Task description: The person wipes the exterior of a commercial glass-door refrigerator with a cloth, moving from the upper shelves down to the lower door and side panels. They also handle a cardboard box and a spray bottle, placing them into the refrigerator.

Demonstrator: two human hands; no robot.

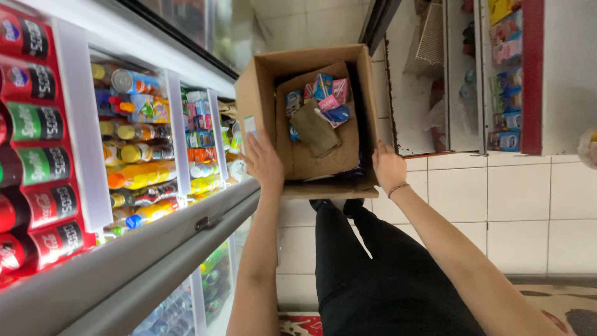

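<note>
Open cardboard box [311,118] above white tiled floor [522,205], beside drinks cooler [124,155]. Left hand [264,160] flat on box's left wall, right hand [388,167] gripping right corner, fingers hidden. Risk: box slipping, small packets [323,96] spilling out.

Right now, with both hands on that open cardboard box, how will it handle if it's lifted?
The cardboard box looks mostly empty, holding only small packets and a folded cloth, so probably light. Its open flaps may flex. With the left hand and right hand low, loose contents could slide if tilted.
</note>
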